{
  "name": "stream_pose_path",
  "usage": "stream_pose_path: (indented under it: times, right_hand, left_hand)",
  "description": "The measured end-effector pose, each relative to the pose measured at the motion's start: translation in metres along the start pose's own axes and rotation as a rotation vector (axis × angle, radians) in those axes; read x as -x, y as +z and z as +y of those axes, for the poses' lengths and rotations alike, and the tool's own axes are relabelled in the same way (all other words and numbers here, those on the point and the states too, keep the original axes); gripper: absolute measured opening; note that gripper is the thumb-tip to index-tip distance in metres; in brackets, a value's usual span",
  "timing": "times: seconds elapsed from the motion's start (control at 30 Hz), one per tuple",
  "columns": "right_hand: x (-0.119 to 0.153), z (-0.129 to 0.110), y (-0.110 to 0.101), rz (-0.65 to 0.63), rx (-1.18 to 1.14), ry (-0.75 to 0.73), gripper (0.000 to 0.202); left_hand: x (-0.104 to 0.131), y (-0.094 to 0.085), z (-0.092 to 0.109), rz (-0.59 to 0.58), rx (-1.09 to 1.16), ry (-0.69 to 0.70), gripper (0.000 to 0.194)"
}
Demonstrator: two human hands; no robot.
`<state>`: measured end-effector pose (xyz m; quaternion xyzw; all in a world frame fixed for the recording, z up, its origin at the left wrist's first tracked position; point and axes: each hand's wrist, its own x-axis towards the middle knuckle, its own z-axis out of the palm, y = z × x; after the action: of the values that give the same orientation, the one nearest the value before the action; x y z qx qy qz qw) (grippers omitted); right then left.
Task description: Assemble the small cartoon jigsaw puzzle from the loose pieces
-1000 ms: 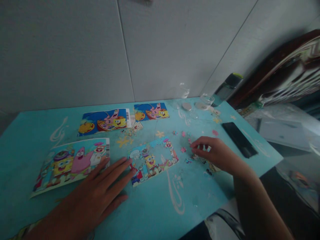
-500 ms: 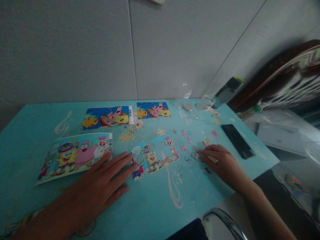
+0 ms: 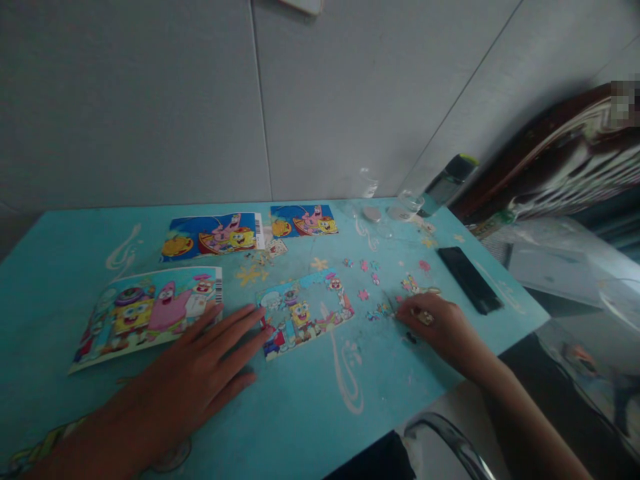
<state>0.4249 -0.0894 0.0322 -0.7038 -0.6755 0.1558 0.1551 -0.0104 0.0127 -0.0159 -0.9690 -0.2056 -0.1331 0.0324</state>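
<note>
My left hand [image 3: 200, 370] lies flat with its fingers apart. Its fingertips rest at the left edge of a partly assembled cartoon jigsaw puzzle [image 3: 300, 320], which has a gap in its upper middle. Under and beside the fingers is a larger picture sheet [image 3: 165, 307] with the same characters. On the right, my right hand [image 3: 435, 327] has thumb and fingers pinched together low over the table, beside a small cluster of loose puzzle pieces [image 3: 377, 311]. Something tan shows within its curled fingers, too unclear to name. More loose pieces [image 3: 363, 294] lie between that hand and the puzzle.
Farther back lie a blue picture sheet [image 3: 213, 235] and a smaller blue picture puzzle [image 3: 304, 221]. Clear plastic containers [image 3: 410, 203] and a dark bottle [image 3: 447, 183] stand by the wall. A black phone-like slab [image 3: 470, 280] lies at right, near the table's edge.
My right hand has shifted slightly, its fingers pinching beside the loose pieces. The left hand stays in place on the table. The view has turned slightly.
</note>
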Motion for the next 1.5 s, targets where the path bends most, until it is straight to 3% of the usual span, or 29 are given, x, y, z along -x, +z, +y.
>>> stream_pose_path:
  times: [0.13,0.23,0.43,0.57,0.73,0.83,1.03,1.33,1.5]
  right_hand:
    - [-0.001,-0.009,-0.007,-0.135,-0.138,0.006,0.024]
    - [-0.012,-0.031,-0.009,-0.151,-0.222,-0.036,0.023]
    - [-0.066,-0.088,0.011,-0.181,-0.348,-0.126,0.019]
    - [-0.101,-0.109,0.029,-0.245,-0.263,-0.173,0.014]
    - [-0.107,-0.109,0.040,-0.198,-0.146,-0.244,0.012]
    - [-0.102,-0.108,0.046,-0.156,-0.177,-0.369,0.011]
    - [-0.098,-0.117,0.061,-0.158,-0.126,-0.585,0.027]
    - [-0.096,-0.117,0.069,-0.120,0.003,-0.622,0.021]
    - [-0.101,-0.116,0.065,-0.043,-0.133,-0.504,0.026]
  left_hand:
    - [-0.001,-0.002,0.001,0.006,-0.010,-0.003,0.042]
    - [-0.001,-0.002,0.003,-0.005,-0.010,-0.025,0.041]
    - [-0.004,-0.006,0.005,-0.061,0.034,-0.067,0.043]
    - [-0.005,-0.005,0.007,-0.049,0.059,-0.073,0.043]
    - [-0.004,-0.003,0.010,-0.054,0.079,-0.109,0.045]
    - [-0.005,-0.005,0.012,-0.067,0.091,-0.129,0.046]
    - [-0.007,-0.007,0.012,-0.066,0.116,-0.140,0.046]
    - [-0.008,-0.009,0.013,-0.095,0.107,-0.131,0.048]
    - [-0.010,-0.011,0.012,-0.090,0.137,-0.135,0.046]
